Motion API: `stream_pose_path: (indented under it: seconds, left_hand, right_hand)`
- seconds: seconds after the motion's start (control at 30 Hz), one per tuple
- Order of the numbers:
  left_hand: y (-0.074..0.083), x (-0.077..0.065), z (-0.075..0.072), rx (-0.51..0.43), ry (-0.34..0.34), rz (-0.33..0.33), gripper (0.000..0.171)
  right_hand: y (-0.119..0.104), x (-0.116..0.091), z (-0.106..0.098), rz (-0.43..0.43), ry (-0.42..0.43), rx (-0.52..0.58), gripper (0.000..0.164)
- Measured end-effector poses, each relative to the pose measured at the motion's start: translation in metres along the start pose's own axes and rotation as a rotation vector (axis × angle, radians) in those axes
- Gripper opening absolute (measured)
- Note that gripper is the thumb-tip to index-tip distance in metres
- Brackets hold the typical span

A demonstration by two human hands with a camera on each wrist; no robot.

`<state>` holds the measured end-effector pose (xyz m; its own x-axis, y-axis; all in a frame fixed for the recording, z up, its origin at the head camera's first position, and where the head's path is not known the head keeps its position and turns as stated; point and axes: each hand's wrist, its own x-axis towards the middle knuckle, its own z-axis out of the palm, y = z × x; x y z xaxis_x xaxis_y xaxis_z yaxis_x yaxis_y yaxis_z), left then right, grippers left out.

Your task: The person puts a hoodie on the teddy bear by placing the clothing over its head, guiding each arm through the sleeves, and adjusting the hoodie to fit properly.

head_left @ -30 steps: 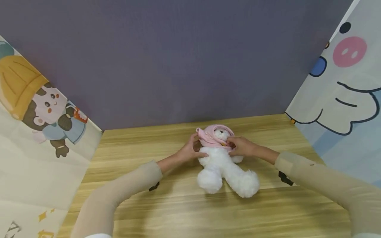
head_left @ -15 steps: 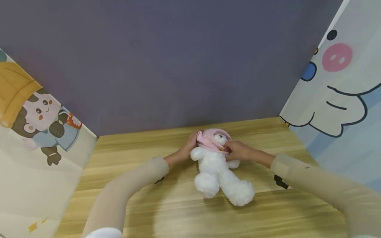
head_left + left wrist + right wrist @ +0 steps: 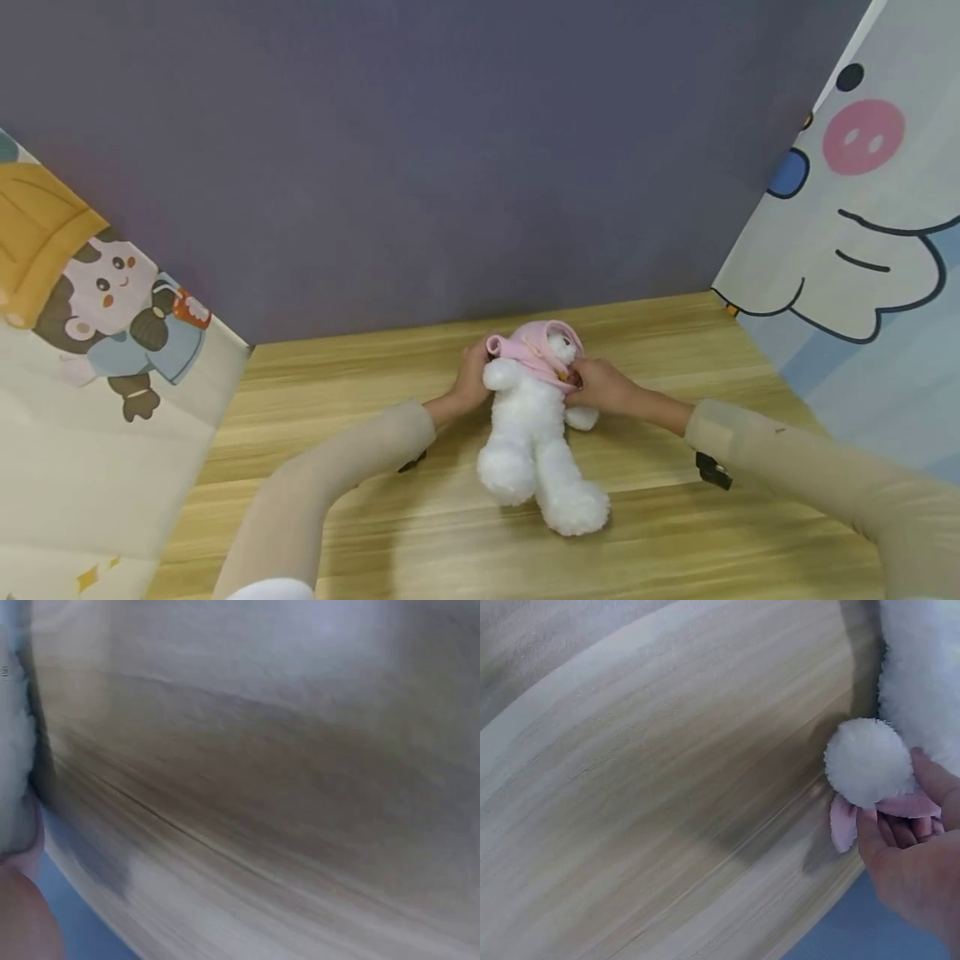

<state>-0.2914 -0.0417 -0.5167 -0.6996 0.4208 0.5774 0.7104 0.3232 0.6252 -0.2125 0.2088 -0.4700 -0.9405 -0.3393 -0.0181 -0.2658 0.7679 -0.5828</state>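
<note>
A white plush toy (image 3: 525, 425) lies on its back on the table, legs toward me, with a pink hooded garment (image 3: 528, 350) bunched around its head and neck. Its face is partly visible in the hood opening. My left hand (image 3: 471, 375) holds the garment's left edge beside the toy's raised arm; most of its fingertips are hidden. On the other side, my right hand (image 3: 603, 387) grips the garment's lower edge at the neck. In the right wrist view, that hand's thumb lies against the white fur and its fingers curl at the pink cloth (image 3: 907, 804).
The wood-grain table (image 3: 375, 367) ends at a dark grey-purple wall panel (image 3: 450, 167) just past the toy's head. Side panels with cartoon prints stand at left (image 3: 112, 333) and right (image 3: 862, 250).
My left hand has shifted from the toy's side and chest to behind its arm at the garment's edge. The toy has turned slightly, its legs swinging left. The right hand keeps its grip.
</note>
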Motion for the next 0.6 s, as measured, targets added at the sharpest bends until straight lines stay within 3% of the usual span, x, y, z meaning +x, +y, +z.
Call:
stream_pose_path:
  seconds: [0.13,0.23,0.3,0.37,0.6]
  left_hand:
    - [0.004,0.000,-0.005,0.012,-0.068,-0.026,0.029]
    - [0.003,0.000,-0.009,-0.049,-0.151,-0.042,0.040]
    - [0.003,0.002,-0.012,-0.093,-0.168,-0.057,0.040]
    - [0.003,0.006,-0.012,-0.121,-0.155,-0.064,0.037]
    - [0.009,0.017,-0.005,0.040,-0.025,-0.042,0.037]
  right_hand:
    - [0.000,-0.001,0.001,-0.022,0.007,-0.008,0.025]
    - [-0.001,-0.004,0.002,-0.024,-0.003,0.009,0.021]
    - [-0.002,-0.005,0.004,-0.015,-0.004,0.022,0.019]
    - [-0.003,-0.006,0.005,-0.015,-0.001,0.024,0.018]
    - [-0.004,-0.001,0.010,0.013,0.003,-0.012,0.024]
